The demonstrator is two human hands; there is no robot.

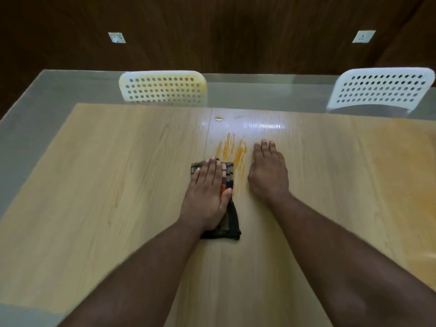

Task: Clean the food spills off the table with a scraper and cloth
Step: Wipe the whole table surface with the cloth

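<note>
Under my left hand [208, 192] lies the folded cloth [230, 208], a dark patterned one with brown and orange patches; my fingers are straight and flat on top of it, pressing it onto the wooden table [106, 173], with my thumb resting along its right side. The cloth shows past my fingertips at its far edge and past my wrist at its near corner. Just to the right of that hand, between my two hands, runs the orange food smear [232, 151], streaked away from me and touching the cloth's far right corner. My right hand [269, 172] rests palm down on the bare tabletop just right of the smear, fingers straight and close together, holding nothing. Further out beyond my fingertips sits a small yellowish scrap of food [219, 118]. Past the table's far edge stand two white perforated chairs, one stained orange [162, 88] ahead of my left hand, the other [379, 89] well off to my right.
</note>
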